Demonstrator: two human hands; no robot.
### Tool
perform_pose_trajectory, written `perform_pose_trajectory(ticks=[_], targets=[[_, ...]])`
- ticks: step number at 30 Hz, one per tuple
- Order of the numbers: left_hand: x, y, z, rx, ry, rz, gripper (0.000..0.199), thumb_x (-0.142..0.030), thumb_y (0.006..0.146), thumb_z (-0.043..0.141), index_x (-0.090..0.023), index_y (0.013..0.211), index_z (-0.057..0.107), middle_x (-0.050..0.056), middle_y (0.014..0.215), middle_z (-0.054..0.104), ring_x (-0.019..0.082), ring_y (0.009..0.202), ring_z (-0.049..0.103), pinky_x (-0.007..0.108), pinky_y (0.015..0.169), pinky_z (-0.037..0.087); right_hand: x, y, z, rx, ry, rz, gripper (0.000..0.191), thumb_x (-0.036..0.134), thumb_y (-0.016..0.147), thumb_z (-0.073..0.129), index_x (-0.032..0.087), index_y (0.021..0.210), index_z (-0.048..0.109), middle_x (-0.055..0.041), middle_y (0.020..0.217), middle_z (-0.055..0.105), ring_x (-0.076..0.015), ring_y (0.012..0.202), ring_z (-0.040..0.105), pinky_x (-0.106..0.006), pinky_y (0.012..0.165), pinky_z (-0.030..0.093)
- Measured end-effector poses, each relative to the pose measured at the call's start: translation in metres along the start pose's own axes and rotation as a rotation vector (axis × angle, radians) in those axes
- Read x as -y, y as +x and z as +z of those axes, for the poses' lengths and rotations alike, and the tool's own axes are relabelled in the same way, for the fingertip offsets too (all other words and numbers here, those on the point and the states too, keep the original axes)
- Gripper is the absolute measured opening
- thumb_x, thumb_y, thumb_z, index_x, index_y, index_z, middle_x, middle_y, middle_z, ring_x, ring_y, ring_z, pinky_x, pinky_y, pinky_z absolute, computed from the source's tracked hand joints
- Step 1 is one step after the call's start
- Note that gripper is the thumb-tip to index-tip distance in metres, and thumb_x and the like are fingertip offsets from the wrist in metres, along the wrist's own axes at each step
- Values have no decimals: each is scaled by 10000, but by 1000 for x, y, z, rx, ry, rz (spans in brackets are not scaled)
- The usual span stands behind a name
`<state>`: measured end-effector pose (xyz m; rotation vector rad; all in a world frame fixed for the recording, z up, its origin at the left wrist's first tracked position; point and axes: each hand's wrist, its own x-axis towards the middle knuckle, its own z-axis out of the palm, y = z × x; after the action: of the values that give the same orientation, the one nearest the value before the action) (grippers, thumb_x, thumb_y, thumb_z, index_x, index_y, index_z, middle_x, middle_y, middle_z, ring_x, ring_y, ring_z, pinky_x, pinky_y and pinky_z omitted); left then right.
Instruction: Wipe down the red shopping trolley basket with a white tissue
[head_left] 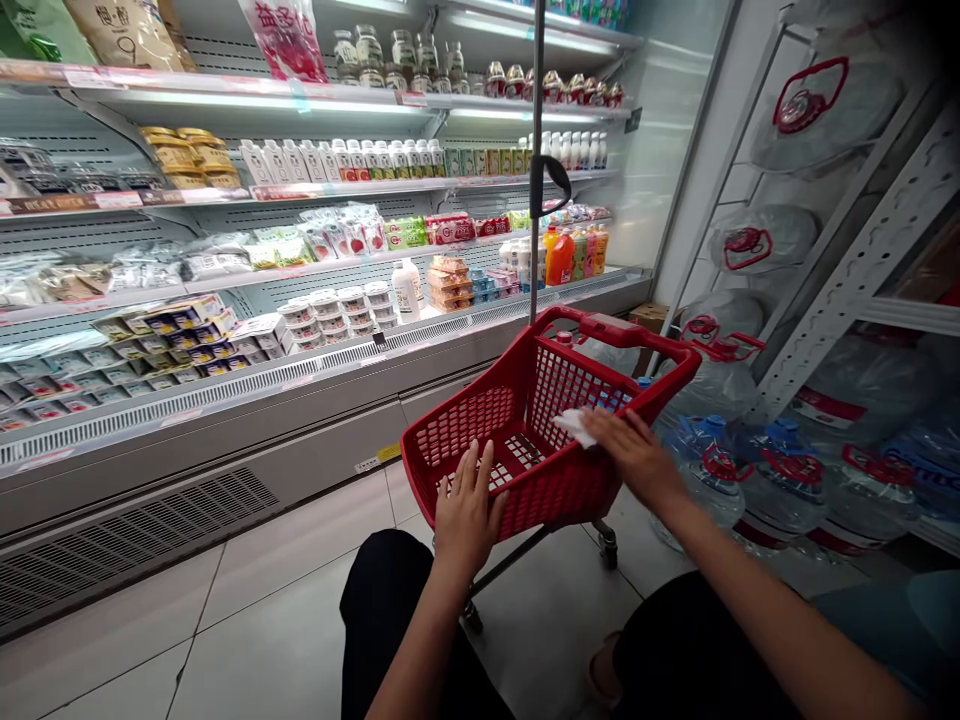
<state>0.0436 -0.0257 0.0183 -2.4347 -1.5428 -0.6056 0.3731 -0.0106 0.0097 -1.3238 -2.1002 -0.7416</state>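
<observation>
A red plastic shopping cart with a mesh basket stands in front of me, tilted slightly across the view. My left hand rests at its near rim with the fingers spread, holding nothing. On the same side, farther right, my right hand presses a crumpled white cloth or tissue against the upper edge of the basket. The fingers of that hand lie together over the white piece. Inside, the basket shows only its mesh floor.
An open refrigerated shelf with yogurt tubs, bottles and packs runs along the left and back. Large water bottles stand on a white rack at the right. A dark pole rises behind the cart. My knees are below it.
</observation>
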Motion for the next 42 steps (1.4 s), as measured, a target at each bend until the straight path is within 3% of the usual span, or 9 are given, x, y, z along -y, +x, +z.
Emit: perform_pose_trajectory(ticks=[3, 6, 14, 17, 22, 26, 30, 34, 42], targets=[[1, 4, 2, 2, -11, -3, 733, -411, 1074, 418, -288, 1678, 20, 100, 1704, 290, 275, 1528, 373, 488, 1119, 473, -33, 4, -1, -44, -55, 80, 710, 60, 1000, 337, 305, 1655, 221, -28, 1604, 469, -217, 1476, 451, -517, 1263, 284], [-5, 5, 4, -9, -1, -20, 745, -425, 1067, 438, -286, 1678, 36, 99, 1705, 287, 284, 1531, 364, 505, 1130, 464, -30, 12, 8, -97, -41, 125, 634, 129, 1018, 399, 289, 1627, 323, -45, 1562, 528, -241, 1471, 460, -544, 1247, 309], [-22, -5, 2, -34, 34, -27, 774, -400, 1044, 489, -294, 1678, 57, 95, 1720, 230, 292, 1556, 310, 588, 1196, 364, 95, 15, 30, -59, 253, -6, 657, 60, 981, 364, 237, 1613, 358, -53, 1519, 579, -212, 1432, 510, -497, 1229, 399], [-15, -9, -4, -13, 33, 11, 812, -390, 1036, 504, -275, 1678, 21, 89, 1721, 226, 284, 1560, 302, 582, 1211, 348, 119, 13, 27, -43, 319, -86, 676, 64, 978, 371, 248, 1627, 326, -51, 1546, 549, -203, 1437, 504, -475, 1215, 426], [24, -12, -16, 28, 31, 109, 937, -542, 980, 598, -273, 1679, 34, 64, 1720, 239, 263, 1572, 275, 537, 1283, 230, 69, 14, 20, -24, 288, -199, 696, 21, 983, 320, 281, 1629, 311, -26, 1549, 544, -169, 1441, 495, -438, 1224, 405], [51, -12, -10, 43, 17, 38, 990, -716, 936, 560, -265, 1678, 84, 83, 1706, 286, 267, 1560, 308, 493, 1275, 268, 7, 16, 22, -81, 182, -47, 678, 19, 995, 305, 285, 1617, 342, -33, 1555, 539, -192, 1445, 491, -487, 1247, 357], [51, -8, 3, 58, 1, 0, 951, -711, 955, 531, -282, 1677, 85, 58, 1713, 269, 255, 1563, 301, 479, 1272, 283, -10, 26, 33, -110, 163, 51, 638, 48, 1001, 325, 258, 1601, 383, -48, 1539, 559, -224, 1452, 485, -516, 1240, 368], [39, -5, 10, 30, 8, -46, 957, -666, 966, 546, -273, 1679, 43, 54, 1713, 261, 263, 1561, 306, 517, 1276, 266, 27, 36, 47, -126, 205, 85, 642, 20, 973, 320, 225, 1570, 439, -57, 1485, 612, -231, 1431, 513, -520, 1236, 380], [17, -18, 10, -67, 23, -35, 1020, -429, 941, 586, -195, 1671, -86, 75, 1710, 262, 268, 1558, 311, 490, 1293, 233, 172, 23, 37, -73, 419, -128, 623, 13, 948, 380, 212, 1526, 499, -42, 1460, 634, -193, 1381, 564, -431, 1210, 431]])
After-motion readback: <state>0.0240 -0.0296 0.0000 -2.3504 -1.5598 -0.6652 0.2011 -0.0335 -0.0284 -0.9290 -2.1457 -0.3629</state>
